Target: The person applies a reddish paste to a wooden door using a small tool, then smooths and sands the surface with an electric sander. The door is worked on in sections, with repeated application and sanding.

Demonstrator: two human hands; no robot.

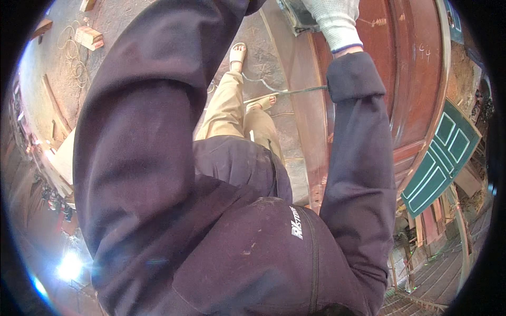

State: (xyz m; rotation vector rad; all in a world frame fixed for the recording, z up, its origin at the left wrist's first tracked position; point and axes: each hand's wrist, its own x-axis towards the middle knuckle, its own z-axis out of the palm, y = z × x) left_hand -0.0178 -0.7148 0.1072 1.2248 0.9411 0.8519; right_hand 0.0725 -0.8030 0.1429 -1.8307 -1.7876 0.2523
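Gloves cover the right hand (334, 21) at one o'clock, which rests on a grey tool (296, 16) against the red-brown door (406, 68), likely steadying it, finger state unclear; the left hand is out of view beyond its sleeve (142, 121) at eleven.

door (406, 79): reddish-brown wood, panelled, glossy, lying flat, its long edge running up the view
power tool (296, 16): grey, mostly cut off by the frame, resting on the door's upper left part
cord (284, 92): thin, trailing off the door's left edge
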